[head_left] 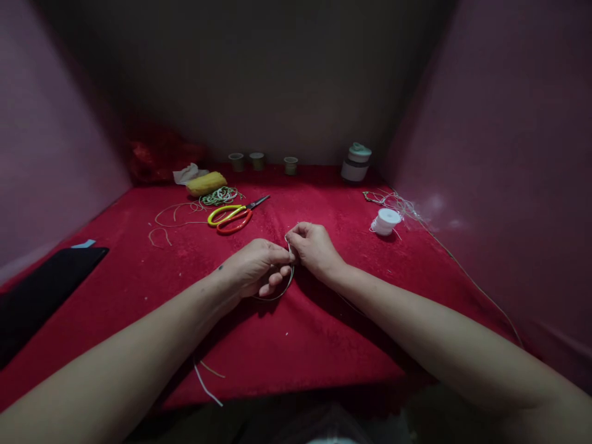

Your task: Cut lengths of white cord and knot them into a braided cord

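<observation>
Near the middle of the red cloth, both my hands meet over a thin pale cord (290,282) that hangs in a loop below the fingers. My left hand (261,265) pinches the cord between thumb and forefinger, its other fingers curled loosely. Just to the right, my right hand (315,248) pinches a short upper bit of the cord with thumb and fingertips. The two hands' fingertips almost touch. Loose ends, one white (206,386) and one tan, show below my left forearm; whether they belong to the held cord I cannot tell.
Scissors (234,217) with yellow and red handles lie beyond my left hand, beside a green-and-white cord bundle (221,196) and a yellow roll (206,184). A white thread spool (386,222) stands at right. Small spools (290,165) and a lidded jar (356,163) stand at the back. A black object (50,296) lies left.
</observation>
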